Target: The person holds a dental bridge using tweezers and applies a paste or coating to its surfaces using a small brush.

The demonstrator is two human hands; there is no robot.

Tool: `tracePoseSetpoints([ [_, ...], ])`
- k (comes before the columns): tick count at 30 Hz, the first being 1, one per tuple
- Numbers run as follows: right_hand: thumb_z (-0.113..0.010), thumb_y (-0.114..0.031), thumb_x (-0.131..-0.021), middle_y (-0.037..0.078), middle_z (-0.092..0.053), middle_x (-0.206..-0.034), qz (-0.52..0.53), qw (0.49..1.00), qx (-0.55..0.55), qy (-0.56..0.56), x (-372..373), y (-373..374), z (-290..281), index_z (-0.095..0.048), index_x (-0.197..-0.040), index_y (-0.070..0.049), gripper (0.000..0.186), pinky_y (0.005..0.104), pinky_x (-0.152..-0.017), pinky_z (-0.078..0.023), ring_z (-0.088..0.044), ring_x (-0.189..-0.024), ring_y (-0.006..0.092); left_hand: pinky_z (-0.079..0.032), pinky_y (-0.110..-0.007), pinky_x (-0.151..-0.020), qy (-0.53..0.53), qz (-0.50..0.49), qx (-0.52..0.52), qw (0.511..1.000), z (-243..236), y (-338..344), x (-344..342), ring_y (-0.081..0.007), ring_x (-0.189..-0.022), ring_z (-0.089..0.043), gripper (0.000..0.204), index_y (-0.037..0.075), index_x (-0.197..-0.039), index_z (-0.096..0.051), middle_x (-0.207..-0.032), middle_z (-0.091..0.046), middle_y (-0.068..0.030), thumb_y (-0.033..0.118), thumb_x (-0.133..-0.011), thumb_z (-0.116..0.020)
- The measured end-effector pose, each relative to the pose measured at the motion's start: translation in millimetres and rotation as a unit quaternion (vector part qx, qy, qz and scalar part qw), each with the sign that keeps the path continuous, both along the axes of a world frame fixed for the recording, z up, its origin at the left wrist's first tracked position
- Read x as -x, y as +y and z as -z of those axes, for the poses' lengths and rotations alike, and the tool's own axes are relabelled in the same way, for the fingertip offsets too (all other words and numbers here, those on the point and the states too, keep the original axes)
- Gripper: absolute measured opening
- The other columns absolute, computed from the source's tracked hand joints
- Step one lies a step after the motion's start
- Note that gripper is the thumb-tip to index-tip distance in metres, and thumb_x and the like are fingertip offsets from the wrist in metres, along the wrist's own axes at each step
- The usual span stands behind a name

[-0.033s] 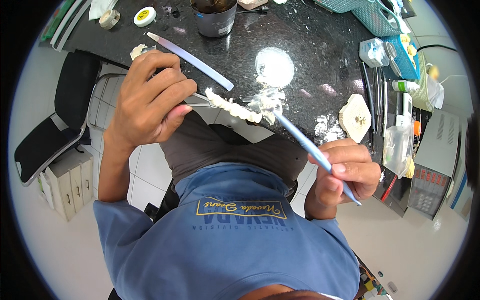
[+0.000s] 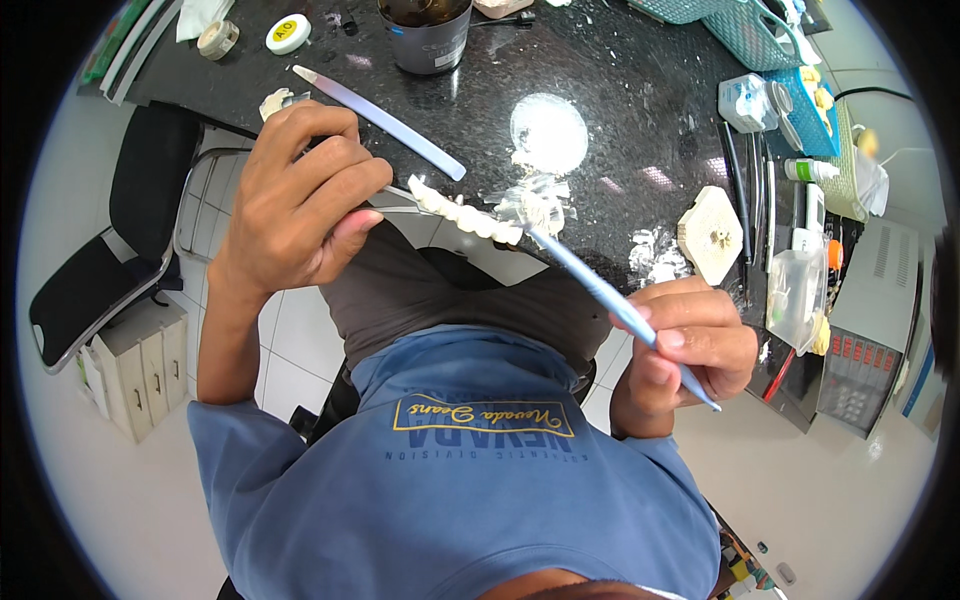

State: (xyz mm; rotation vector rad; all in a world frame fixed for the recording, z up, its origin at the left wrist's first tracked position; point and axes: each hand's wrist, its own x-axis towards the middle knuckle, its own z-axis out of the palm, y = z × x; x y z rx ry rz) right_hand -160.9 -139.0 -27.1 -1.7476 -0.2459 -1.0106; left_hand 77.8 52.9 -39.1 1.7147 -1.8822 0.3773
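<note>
A row of cream-white false teeth [image 2: 465, 215], like a dental bridge, hangs over the table's near edge. Its left end meets a thin metal holder [image 2: 402, 209], on which my left hand [image 2: 305, 195] is closed; most of the holder is hidden by the fingers. My right hand [image 2: 690, 340] pinches a slim light-blue handled brush-like tool [image 2: 600, 288], slanting up and left. The tool's tip reaches the right end of the teeth; whether it touches I cannot tell. Right behind that end lies clear film with cream paste [image 2: 542, 205].
Beyond the teeth lie a lilac stick [image 2: 385, 122] and a white powdery disc [image 2: 549, 135]. A dark cup [image 2: 428, 40] and a white round lid [image 2: 289, 34] stand farther back. To the right are a cream block [image 2: 711, 236], several slim tools [image 2: 738, 190] and a clear box [image 2: 797, 300].
The tip of the blue tool has shifted slightly left, closer to the right end of the teeth. My left hand is almost still.
</note>
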Motion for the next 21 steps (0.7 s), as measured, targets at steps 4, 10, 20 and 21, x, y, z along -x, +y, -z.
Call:
tracePoseSetpoints([
  [4, -0.065, -0.01, -0.088, 0.019, -0.062, -0.083, -0.005, 0.998, 0.053, 0.032, -2.1, -0.7, -0.1, -0.053, -0.094, 0.001, 0.018, 0.0301, -0.058, -0.057, -0.066, -0.068, 0.0239, -0.046, -0.044, -0.077, -0.005, -0.012, -0.004, 1.0, -1.3, -1.4, 0.6, -0.03, -0.085, -0.056, 0.029, 0.002, -0.082, -0.064, -0.077, -0.057, -0.0082, 0.03, -0.085, -0.061],
  [10, -0.066, 0.011, -0.073, 0.017, -0.064, -0.079, -0.023, 0.999, 0.01, 0.022, -3.6, 3.1, -1.2, -0.06, -0.09, 0.006, 0.019, 0.0346, -0.058, -0.06, -0.07, -0.073, 0.0303, -0.046, -0.043, -0.077, -0.006, -0.01, -0.004, 1.0, -1.8, -0.9, 0.2, -0.0299, -0.085, -0.056, 0.029, 0.001, -0.082, -0.064, -0.077, -0.057, -0.0082, 0.03, -0.084, -0.061],
  [20, -0.07, 0.008, -0.073, 0.016, -0.065, -0.081, -0.007, 1.0, -0.007, 0.025, -3.6, 4.7, -1.5, -0.062, -0.091, 0.004, 0.02, 0.0345, -0.06, -0.06, -0.07, -0.074, 0.0305, -0.046, -0.043, -0.077, -0.007, -0.013, -0.013, 1.0, -3.3, -0.5, 1.0, -0.0299, -0.086, -0.056, 0.029, 0.002, -0.082, -0.064, -0.077, -0.057, -0.0079, 0.03, -0.085, -0.061],
  [21, -0.072, 0.007, -0.073, 0.016, -0.065, -0.081, -0.015, 0.999, -0.002, 0.039, -2.2, 4.2, -2.8, -0.062, -0.091, 0.004, 0.021, 0.0344, -0.06, -0.06, -0.07, -0.075, 0.0307, -0.046, -0.043, -0.077, -0.007, -0.013, -0.013, 1.0, -2.9, -0.4, 0.8, -0.0299, -0.086, -0.056, 0.029, 0.002, -0.082, -0.064, -0.077, -0.057, -0.0079, 0.03, -0.085, -0.061],
])
